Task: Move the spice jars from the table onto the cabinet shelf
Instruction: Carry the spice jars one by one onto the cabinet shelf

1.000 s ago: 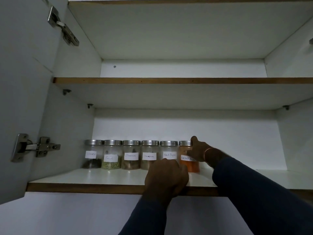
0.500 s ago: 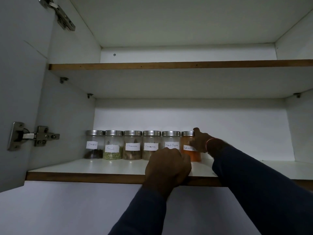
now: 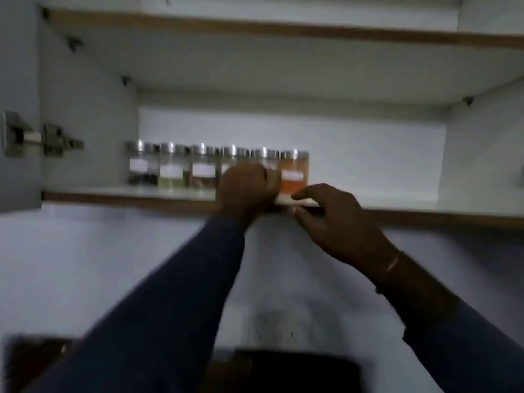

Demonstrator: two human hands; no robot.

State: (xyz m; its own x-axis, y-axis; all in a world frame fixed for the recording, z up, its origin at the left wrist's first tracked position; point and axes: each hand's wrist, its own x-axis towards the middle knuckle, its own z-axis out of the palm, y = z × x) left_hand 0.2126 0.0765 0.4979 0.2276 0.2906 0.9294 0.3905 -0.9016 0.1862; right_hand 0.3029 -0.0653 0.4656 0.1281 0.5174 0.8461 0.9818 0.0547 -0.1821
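Note:
Several spice jars with silver lids and white labels stand in a row at the back left of the lower cabinet shelf (image 3: 113, 194). The rightmost, an orange spice jar (image 3: 294, 171), stands free. My left hand (image 3: 246, 188) is a closed fist resting on the shelf's front edge, hiding part of two jars behind it. My right hand (image 3: 331, 219) hovers at the shelf edge just below and right of the orange jar, fingers apart, holding nothing. The frame is blurred.
The upper shelf (image 3: 255, 29) holds nothing I can see. The open cabinet door with its hinge (image 3: 37, 137) is at the left. The shelf runs on to the right of the jars. A dark object (image 3: 283, 373) lies below on the counter.
My right hand has let go of the orange jar and drawn back to the shelf's front edge. My view has tilted downward, showing the wall and counter below.

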